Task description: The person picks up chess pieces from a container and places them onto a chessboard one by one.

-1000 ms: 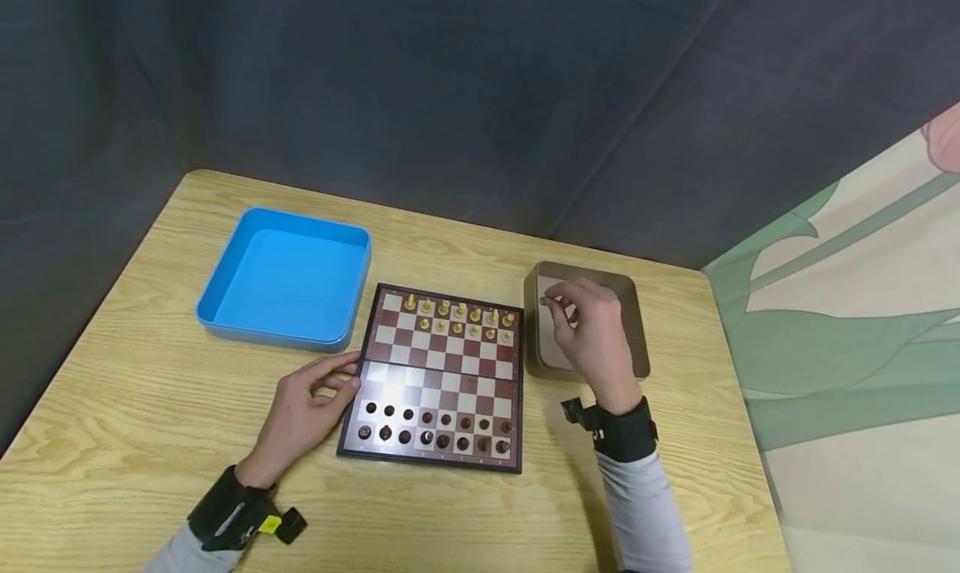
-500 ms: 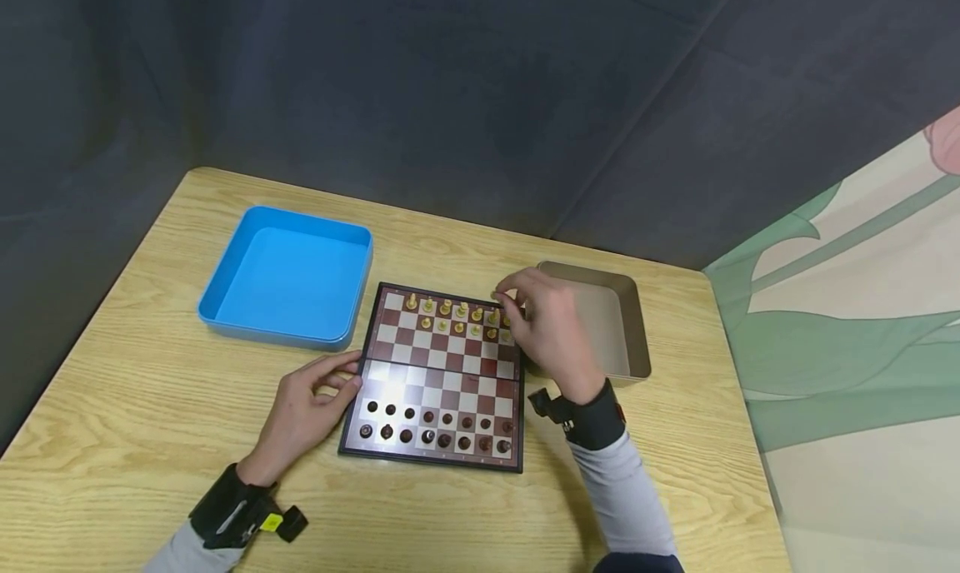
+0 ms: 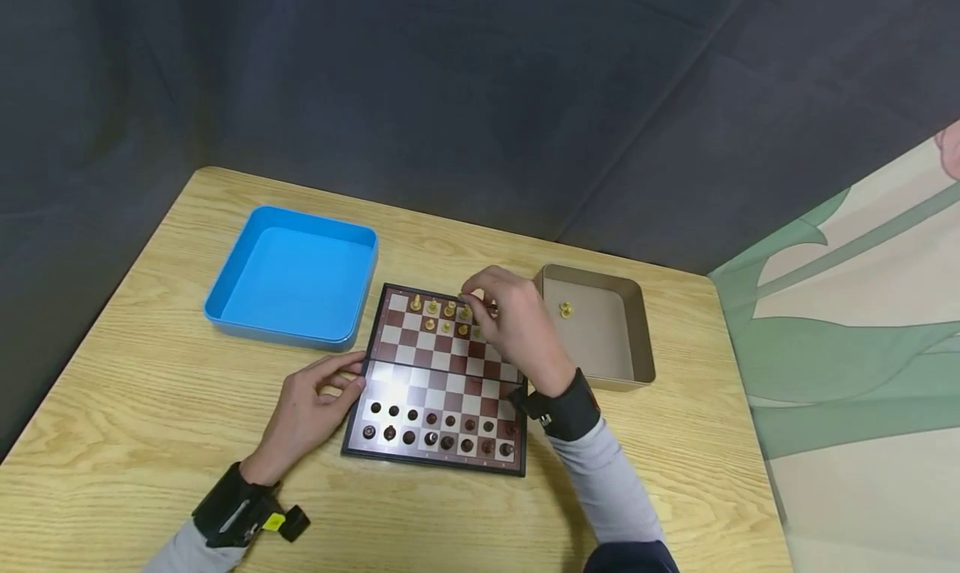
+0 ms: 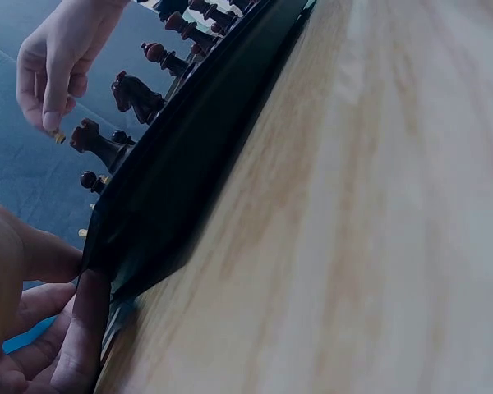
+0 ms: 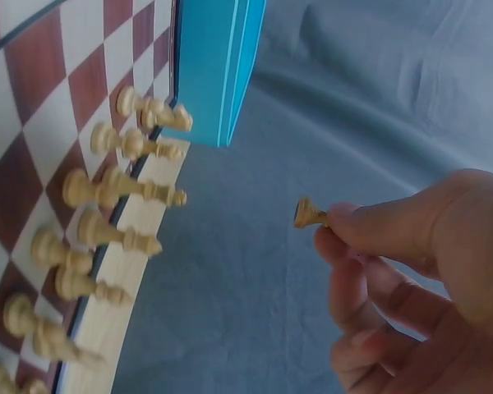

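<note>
My left hand [image 3: 307, 406] pinches the left edge of a brown-and-white checkered chessboard [image 3: 408, 377]; in the left wrist view its thumb and fingers meet at the board's dark edge. Above the board's far side, my right hand [image 3: 521, 323] holds a small gold pawn [image 5: 306, 213] between thumb and fingertips, its base pointing away from the fingers. Gold chess pieces [image 5: 119, 185] stand in two rows along the far side, some hidden in the head view by my right hand. Dark chess pieces [image 3: 447, 443] fill two rows along the near side.
A beige box [image 3: 603, 344] right of the board holds a few gold chess pieces [image 3: 566, 309]. At the board's upper left is a blue tray [image 3: 292, 281]. The wooden table [image 3: 427, 519] runs back to a dark curtain [image 3: 390, 115].
From over the beige box, my right hand has moved left with the pawn to above the board's far rows, uncovering the pieces in the box. My left hand has stayed at the board's edge.
</note>
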Motion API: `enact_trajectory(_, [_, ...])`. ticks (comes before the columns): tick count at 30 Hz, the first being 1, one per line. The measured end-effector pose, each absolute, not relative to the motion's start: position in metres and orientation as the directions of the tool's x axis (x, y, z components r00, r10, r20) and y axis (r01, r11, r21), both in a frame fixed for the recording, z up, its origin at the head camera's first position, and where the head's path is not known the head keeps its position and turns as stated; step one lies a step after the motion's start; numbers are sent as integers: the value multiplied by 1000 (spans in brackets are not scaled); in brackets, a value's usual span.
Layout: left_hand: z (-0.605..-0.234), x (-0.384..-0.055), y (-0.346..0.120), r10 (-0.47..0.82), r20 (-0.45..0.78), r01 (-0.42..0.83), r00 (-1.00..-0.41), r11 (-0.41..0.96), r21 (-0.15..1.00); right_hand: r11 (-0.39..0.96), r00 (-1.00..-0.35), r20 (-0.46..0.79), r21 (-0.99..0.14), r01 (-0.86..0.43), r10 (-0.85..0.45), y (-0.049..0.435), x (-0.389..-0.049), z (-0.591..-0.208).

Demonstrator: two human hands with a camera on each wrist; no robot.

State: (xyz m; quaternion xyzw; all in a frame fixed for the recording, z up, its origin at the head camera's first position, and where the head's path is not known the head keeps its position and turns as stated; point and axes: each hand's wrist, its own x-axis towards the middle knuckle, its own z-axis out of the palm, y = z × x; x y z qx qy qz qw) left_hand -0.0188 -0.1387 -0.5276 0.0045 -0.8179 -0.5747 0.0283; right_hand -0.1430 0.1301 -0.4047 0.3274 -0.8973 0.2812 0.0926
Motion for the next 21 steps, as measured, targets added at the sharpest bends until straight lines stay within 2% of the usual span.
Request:
enact_trajectory(11, [-525,-20,-139,-43,18,2,-999,344,939,616,-733,333,-397,-680,-594,105,-144,-410])
enact_trajectory(21, [-526,-19,-138,-40,19,3,-999,351,936,587,-711,297,-410,-698,-637,91,-145,-422])
